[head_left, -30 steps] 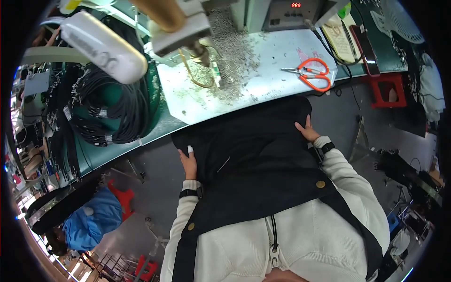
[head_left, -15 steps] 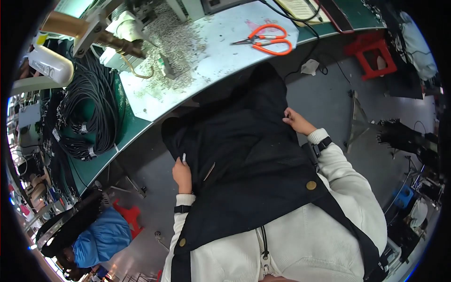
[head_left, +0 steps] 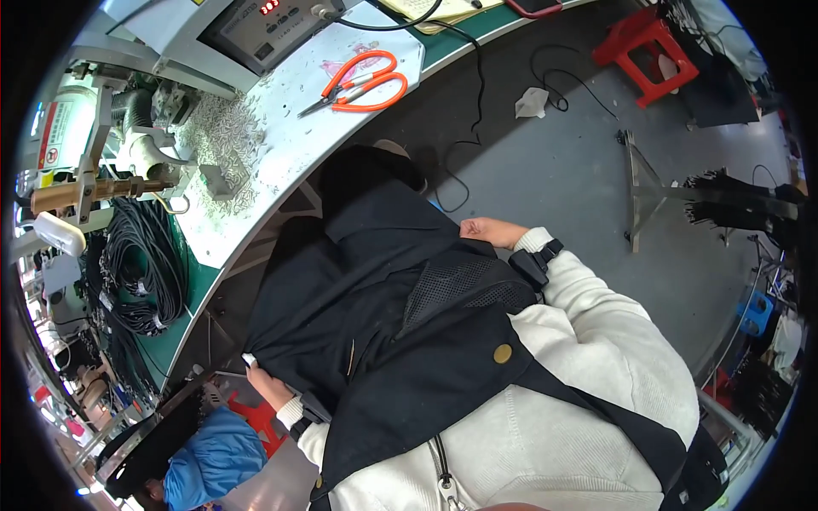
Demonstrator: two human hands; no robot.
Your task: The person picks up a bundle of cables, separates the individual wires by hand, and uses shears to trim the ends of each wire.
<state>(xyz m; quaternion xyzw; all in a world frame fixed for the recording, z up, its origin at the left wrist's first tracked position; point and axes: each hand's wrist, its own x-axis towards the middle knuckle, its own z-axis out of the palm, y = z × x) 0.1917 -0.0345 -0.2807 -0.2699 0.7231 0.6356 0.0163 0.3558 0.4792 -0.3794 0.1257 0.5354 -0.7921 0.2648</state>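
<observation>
A black apron (head_left: 315, 272) with brass buttons lies across my lap, creased and pulled outward on both sides. My left hand (head_left: 268, 387) is closed on its left edge, with a small white wrap (head_left: 248, 358) at a fingertip. At the right edge, my right hand (head_left: 492, 232) pinches the cloth between bent fingers. A mesh panel (head_left: 439, 294) shows in the apron's middle, near a short pocket slit (head_left: 351, 358). Black bands with small boxes sit on both wrists. Orange-handled scissors (head_left: 366, 83) rest on the bench beyond my hands.
The white-topped bench (head_left: 294, 140) curves along the left, bearing a machine (head_left: 141, 140) and scattered small clippings (head_left: 226, 140). Coiled black cables (head_left: 145, 264) lie beyond. A red stool (head_left: 648, 55) and metal stand (head_left: 635, 192) are rightward. A person in blue (head_left: 217, 460) is lower left.
My view has turned and shifted, so the bench appears farther left. Both hands have drawn the apron's edges outward; the mesh panel now shows, and my left hand is lower and farther left.
</observation>
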